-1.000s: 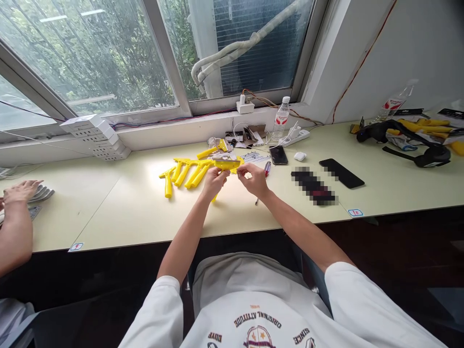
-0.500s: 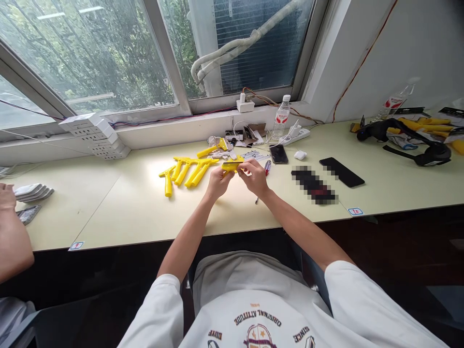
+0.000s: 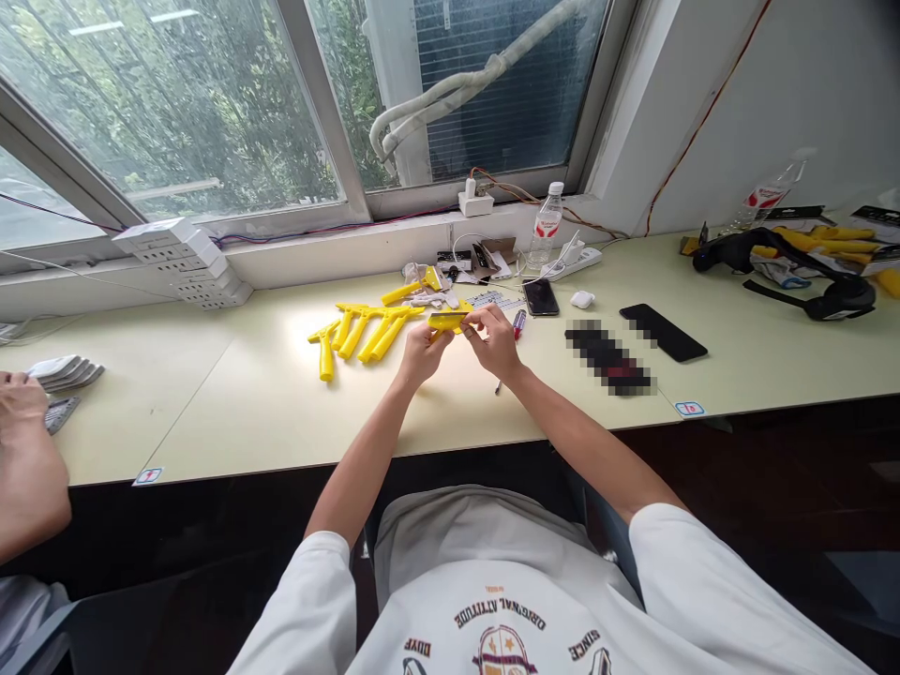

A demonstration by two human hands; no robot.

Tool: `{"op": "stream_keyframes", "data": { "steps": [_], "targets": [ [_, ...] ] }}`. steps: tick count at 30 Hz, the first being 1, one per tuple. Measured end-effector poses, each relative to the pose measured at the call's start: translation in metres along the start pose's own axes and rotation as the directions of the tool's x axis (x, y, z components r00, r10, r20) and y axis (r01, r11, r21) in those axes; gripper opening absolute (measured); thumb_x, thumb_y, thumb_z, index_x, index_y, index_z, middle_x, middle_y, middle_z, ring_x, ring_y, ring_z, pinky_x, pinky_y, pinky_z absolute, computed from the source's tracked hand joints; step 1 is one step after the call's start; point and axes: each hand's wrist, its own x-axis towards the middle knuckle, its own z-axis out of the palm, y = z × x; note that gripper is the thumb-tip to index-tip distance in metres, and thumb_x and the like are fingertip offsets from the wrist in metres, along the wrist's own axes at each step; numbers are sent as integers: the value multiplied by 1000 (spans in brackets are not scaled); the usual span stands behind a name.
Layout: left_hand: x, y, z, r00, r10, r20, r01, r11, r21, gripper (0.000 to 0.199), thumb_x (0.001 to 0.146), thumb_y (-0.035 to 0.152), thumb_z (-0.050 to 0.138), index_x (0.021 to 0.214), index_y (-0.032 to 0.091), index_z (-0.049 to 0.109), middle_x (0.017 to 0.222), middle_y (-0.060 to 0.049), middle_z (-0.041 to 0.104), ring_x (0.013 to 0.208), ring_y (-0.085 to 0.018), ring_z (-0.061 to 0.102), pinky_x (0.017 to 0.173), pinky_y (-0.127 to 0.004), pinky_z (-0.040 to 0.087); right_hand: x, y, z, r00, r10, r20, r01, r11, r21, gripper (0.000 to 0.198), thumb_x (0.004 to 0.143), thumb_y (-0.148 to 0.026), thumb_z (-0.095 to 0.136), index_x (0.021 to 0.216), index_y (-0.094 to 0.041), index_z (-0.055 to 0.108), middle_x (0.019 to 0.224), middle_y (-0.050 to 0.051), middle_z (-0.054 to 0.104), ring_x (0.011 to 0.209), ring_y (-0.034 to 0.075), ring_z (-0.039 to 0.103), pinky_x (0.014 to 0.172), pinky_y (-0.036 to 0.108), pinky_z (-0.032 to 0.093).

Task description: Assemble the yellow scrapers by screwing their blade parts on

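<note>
Between my two hands, above the table, is a yellow scraper (image 3: 442, 322) with a thin dark blade edge along its head. My left hand (image 3: 423, 351) is closed round its lower part. My right hand (image 3: 496, 339) pinches the right end of the head near the blade; the fingertips partly cover it. Behind the right hand lies a screwdriver (image 3: 519, 323) with a red handle, its shaft partly hidden by the hand. To the left, several yellow scraper handles (image 3: 358, 330) lie in a row. Another yellow scraper (image 3: 414, 287) rests on a white glove (image 3: 440, 300) behind.
A phone (image 3: 541, 298), a white earphone case (image 3: 582, 299), a water bottle (image 3: 547, 225) and a power strip (image 3: 573, 261) stand behind on the right. A black phone-like slab (image 3: 663, 333) lies further right. At the far left is another person's hand (image 3: 24, 403) beside stacked pads (image 3: 67, 372).
The scraper in my hands has shifted very slightly left and tilted a little. The other person's hand at the far left has moved down and right.
</note>
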Motion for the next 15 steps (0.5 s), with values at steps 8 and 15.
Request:
{"op": "stream_keyframes", "data": {
  "steps": [8, 15],
  "targets": [
    [-1, 3, 0, 1000, -29, 2, 29, 1000, 0, 31, 87, 40, 81, 71, 22, 63, 67, 2, 49, 63, -14, 39, 59, -29, 31, 0, -3, 0, 999, 38, 0, -38, 999, 22, 29, 108, -53, 68, 99, -27, 74, 105, 9, 73, 86, 25, 66, 82, 44, 62],
    [-2, 7, -1, 1000, -15, 5, 14, 1000, 28, 30, 88, 38, 80, 71, 21, 63, 67, 2, 52, 66, -15, 43, 61, -29, 34, 0, 0, 1, 998, 42, -42, -41, 999, 26, 32, 106, -58, 72, 98, -27, 70, 102, 8, 70, 84, 24, 64, 76, 41, 58]
  ]
}}
